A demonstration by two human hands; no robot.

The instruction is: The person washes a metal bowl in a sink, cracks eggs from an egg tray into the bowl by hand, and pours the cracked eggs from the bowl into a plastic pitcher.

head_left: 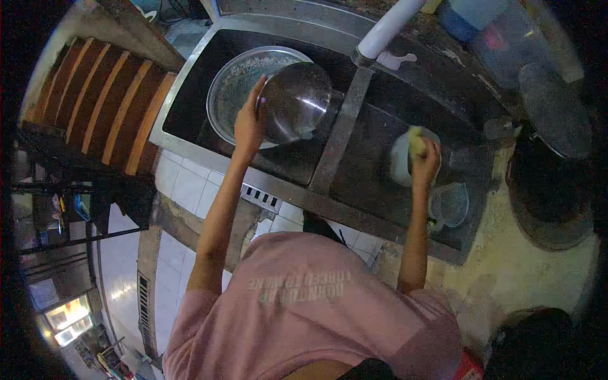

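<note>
My left hand (251,126) grips the rim of a shiny metal bowl (294,101), which is tilted over a larger round metal basin (221,95) in the left sink compartment. Whitish bits or suds show inside the basin. Over the right compartment, my right hand (426,163) is closed on a yellowish sponge (416,142). Just under it is a pale round container (400,159) on the sink floor. A clear plastic container (451,205) lies close by, nearer the sink's front right corner.
A metal divider (342,133) separates the two sink compartments. A thick white pipe (389,30) comes down at the back. Dark round vessels (548,190) stand on the right. Wooden slats (120,104) are at the left, and plastic containers (500,38) at the back right.
</note>
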